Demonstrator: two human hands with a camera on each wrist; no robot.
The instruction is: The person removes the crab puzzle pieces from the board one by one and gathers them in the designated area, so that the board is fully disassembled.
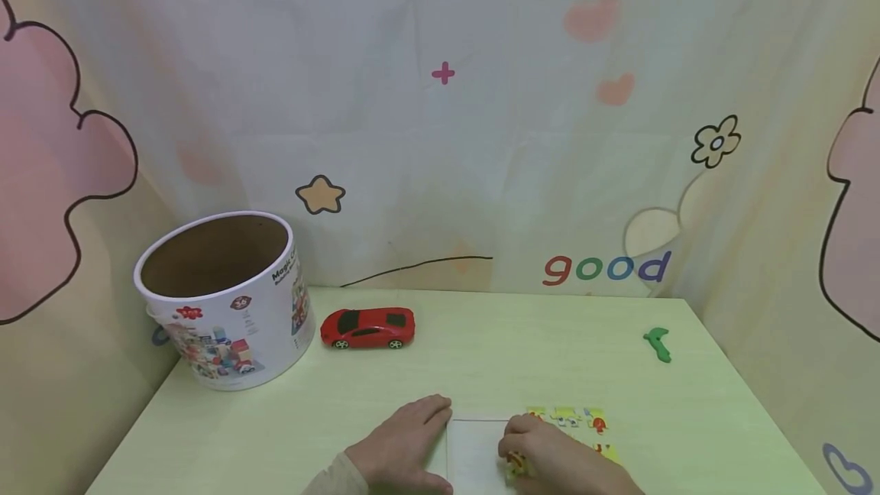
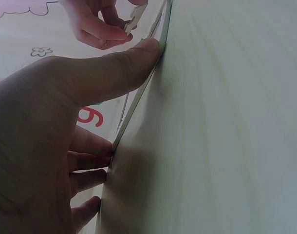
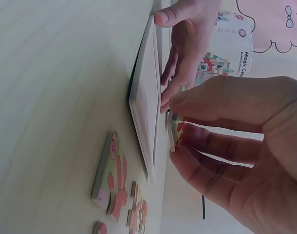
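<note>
A white, shallow-rimmed puzzle tray point(image 1: 474, 449) lies flat on the table at the bottom of the head view. Along its left edge rests my left hand point(image 1: 402, 440), with thumb and fingertips touching the rim and the fingers fairly straight. Over the tray's right side, my right hand point(image 1: 553, 457) pinches a small puzzle piece point(image 3: 175, 129) between thumb and fingers. The right wrist view has that piece held up edge-on, above the tray, so most of its picture is hidden. More yellow and red puzzle pieces point(image 1: 596, 422) lie just right of the tray, partly covered by my right hand.
A large white bucket point(image 1: 241, 350) stands at the back left, with a red toy car point(image 1: 369, 328) beside it. Towards the back right lies a small green curved object point(image 1: 658, 344). A printed curtain point(image 1: 385, 98) hangs behind the table and along both sides.
</note>
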